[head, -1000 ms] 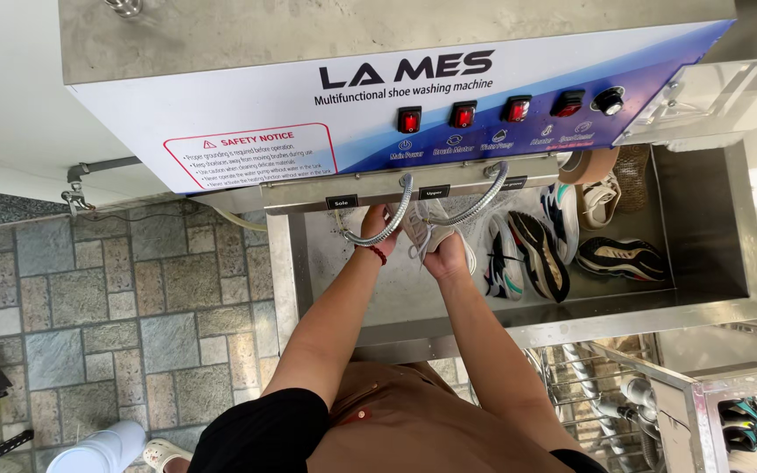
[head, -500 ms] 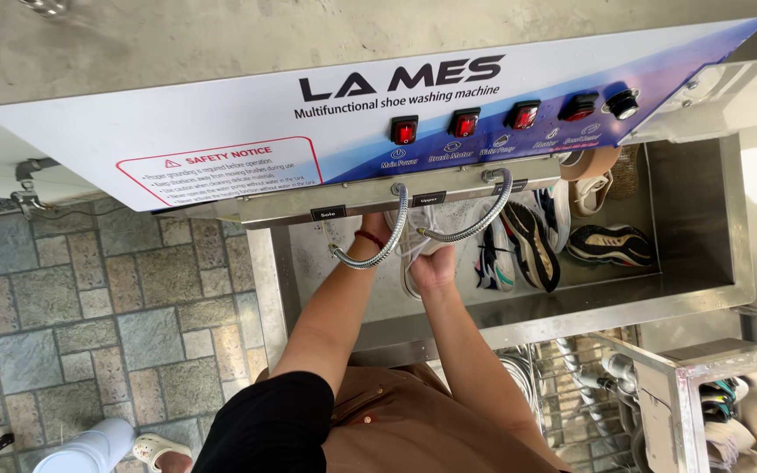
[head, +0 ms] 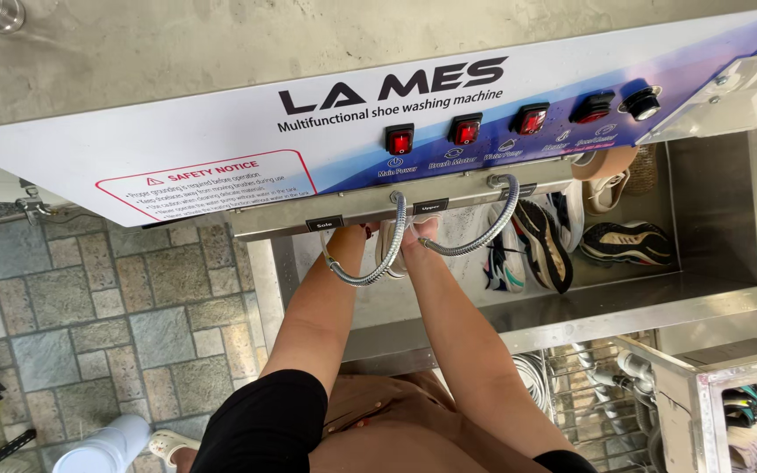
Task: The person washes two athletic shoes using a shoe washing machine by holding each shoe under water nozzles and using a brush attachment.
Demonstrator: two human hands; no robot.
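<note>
Both hands are reaching up under the washing machine's front panel (head: 308, 131), at 12 o'clock from the body. The left hand (head: 357, 233) and right hand (head: 420, 231) are mostly hidden under the panel's edge (grip: cannot tell for either), with a pale shoe (head: 390, 250) showing between them, touching both wrists. Two flexible metal hoses (head: 370, 273) are curving down around the forearms. The shoe is sitting over the steel sink (head: 589, 307); more sneakers (head: 541, 245) are lying at 3 o'clock of the hands, well apart. Stone floor tiles (head: 116, 307) are showing at 9 o'clock.
</note>
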